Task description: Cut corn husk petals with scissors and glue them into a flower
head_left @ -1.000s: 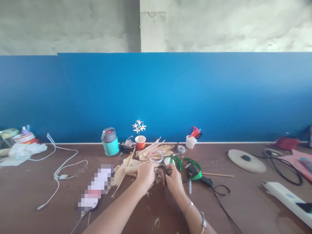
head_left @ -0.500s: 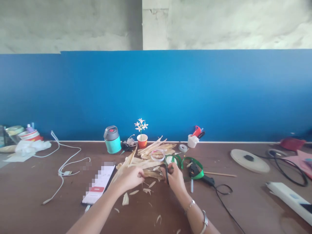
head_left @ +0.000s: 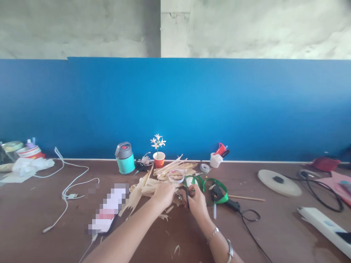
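My left hand is closed on a piece of dry corn husk, right in front of the pile of pale husks on the brown table. My right hand grips black-handled scissors, their blades pointing at the husk between both hands. Small husk clippings lie on the table under my hands. A roll of clear tape and a curl of green ribbon sit just beyond my fingers.
A black glue gun with its cord lies right of my right hand. A teal flask, a red cup with a small flower and a white cup of pens stand by the blue wall. A phone and white cable lie left.
My left hand went left and down to the table, then came back up to the husk by the scissors. More husk clippings lie on the table.
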`<state>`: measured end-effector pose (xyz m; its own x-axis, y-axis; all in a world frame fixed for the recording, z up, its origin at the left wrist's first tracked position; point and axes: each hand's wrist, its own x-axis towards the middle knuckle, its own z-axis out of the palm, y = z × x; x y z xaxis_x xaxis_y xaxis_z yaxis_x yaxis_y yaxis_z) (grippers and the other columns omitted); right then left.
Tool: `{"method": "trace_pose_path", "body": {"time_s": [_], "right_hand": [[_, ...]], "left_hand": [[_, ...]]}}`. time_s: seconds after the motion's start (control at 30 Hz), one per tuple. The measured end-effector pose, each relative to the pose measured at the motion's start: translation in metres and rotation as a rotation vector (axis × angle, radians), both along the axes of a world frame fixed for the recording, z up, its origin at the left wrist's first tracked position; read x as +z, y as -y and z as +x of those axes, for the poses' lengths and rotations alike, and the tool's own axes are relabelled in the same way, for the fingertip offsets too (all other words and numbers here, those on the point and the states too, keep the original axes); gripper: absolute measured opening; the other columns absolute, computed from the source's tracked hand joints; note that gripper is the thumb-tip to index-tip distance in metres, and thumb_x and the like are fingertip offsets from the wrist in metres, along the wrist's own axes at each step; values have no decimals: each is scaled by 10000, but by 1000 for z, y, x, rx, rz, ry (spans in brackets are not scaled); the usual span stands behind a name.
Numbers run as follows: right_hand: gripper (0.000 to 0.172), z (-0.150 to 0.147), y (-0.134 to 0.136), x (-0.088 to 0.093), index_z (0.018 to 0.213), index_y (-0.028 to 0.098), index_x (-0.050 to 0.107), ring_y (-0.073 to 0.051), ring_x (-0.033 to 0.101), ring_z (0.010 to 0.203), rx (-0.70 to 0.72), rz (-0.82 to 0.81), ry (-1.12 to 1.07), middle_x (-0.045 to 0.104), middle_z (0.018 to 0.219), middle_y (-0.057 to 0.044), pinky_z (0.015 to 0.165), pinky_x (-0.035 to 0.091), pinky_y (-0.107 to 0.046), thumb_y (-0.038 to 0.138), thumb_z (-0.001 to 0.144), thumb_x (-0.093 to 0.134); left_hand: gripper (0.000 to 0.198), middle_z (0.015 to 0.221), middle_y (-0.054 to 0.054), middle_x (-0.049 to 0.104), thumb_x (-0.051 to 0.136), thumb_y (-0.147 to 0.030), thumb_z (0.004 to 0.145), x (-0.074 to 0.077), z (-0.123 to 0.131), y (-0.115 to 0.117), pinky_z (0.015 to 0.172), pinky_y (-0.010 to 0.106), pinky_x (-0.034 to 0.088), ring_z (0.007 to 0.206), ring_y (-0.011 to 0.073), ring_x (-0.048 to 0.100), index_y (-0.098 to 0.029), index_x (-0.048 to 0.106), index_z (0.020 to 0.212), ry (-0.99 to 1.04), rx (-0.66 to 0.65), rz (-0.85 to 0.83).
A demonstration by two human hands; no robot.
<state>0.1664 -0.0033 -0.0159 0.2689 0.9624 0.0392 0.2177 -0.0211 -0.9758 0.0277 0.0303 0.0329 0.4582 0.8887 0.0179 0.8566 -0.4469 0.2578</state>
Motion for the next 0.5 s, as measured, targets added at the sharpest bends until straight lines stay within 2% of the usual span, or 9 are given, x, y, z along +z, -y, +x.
{"method": "trace_pose_path", "body": {"time_s": [0.13,0.3,0.4,0.5], "right_hand": [[297,-1,0,-1,741,247,345,-110,457,357,4,12,2,477,451,97,352,315,-190,383,684,602],[306,-2,-1,-3,738,244,346,-107,460,356,12,14,3,470,450,99,354,316,-187,399,688,604],[310,-1,-3,-8,738,245,351,-109,460,350,0,13,8,506,448,91,347,306,-188,410,681,607],[313,-1,-4,-11,734,247,356,-114,464,342,-15,10,-6,535,447,84,340,301,-189,404,662,617]], "left_hand": [[242,903,162,709,473,-124,798,-2,8,-5,777,364,463,936,303,648,-161,697,883,-3,17,-9],[220,881,156,710,495,-109,762,-4,6,-7,752,363,464,903,299,655,-157,693,843,5,47,-22],[206,836,132,717,505,-118,733,2,0,-6,703,336,455,840,281,663,-162,694,802,29,49,-31],[217,798,88,719,490,-147,733,14,-12,0,656,290,434,772,233,660,-180,693,805,68,43,-39]]}}
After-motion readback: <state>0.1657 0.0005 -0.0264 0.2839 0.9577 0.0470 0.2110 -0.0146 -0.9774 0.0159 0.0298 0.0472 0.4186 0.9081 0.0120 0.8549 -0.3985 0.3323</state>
